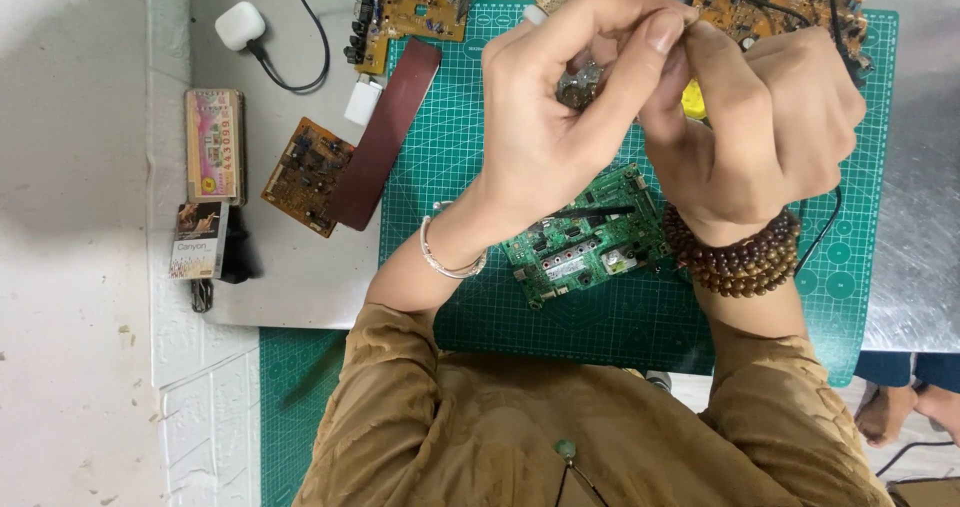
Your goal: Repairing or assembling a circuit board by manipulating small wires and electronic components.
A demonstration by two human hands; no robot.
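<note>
Your brown sleeves [520, 427] sit closest to the lens, with both forearms rising from them to meet above the green cutting mat [470, 157]. Far left of where your hands meet, a pink-and-white packet [214, 145] lies at the table edge, and a white earbud case [240, 25] with its black cable lies above it. Nearer in, a small brown circuit board [308, 175] rests beside a dark red strip [388, 132]. Your left hand [560, 117], with a thin silver bangle [448, 259] at the wrist, has its fingers curled, thumb and forefinger pinched on a small silvery metal part [580, 82] held up between both hands. Directly below that grip, a green circuit board [590, 237] lies on the mat. Your right hand [770, 127], wearing a brown bead bracelet [735, 257], is closed against the same part, fingertips pressed to your left fingertips; something yellow [693, 99] shows behind it.
</note>
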